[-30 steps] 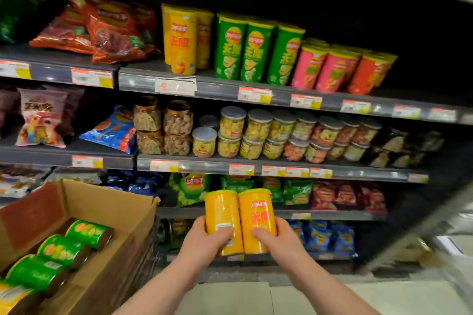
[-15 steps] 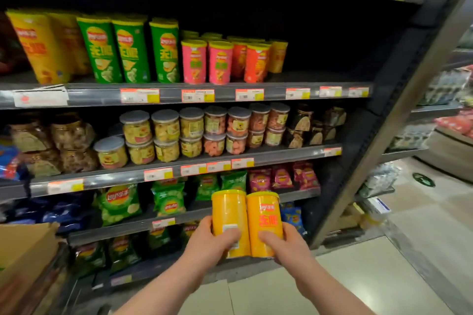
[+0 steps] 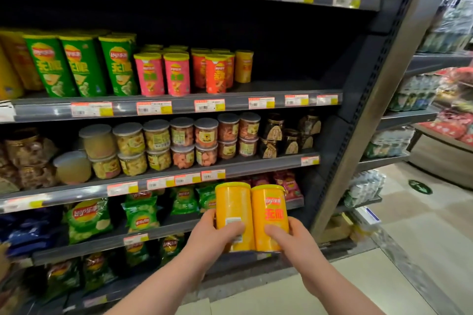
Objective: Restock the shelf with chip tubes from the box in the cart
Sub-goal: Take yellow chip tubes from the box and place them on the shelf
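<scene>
Since half a second ago the head view has swung further right along the shelving, so the cardboard box corner has left the frame and the side aisle floor fills more of the right. Both tubes are held out in front just as before.

Head view: the left grip is curled round the left yellow tube, thumb across its white label. The right grip is curled round the right yellow tube, whose red logo faces the camera. The two tubes stand upright, touching side by side, low in front of the chip-bag shelves and well below the tube shelf. On that shelf stand tall green tubes, then short pink tubes, orange-red tubes and one short yellow tube at the right end of the row. Clear lidded jars are stacked on the shelf beneath.
</scene>
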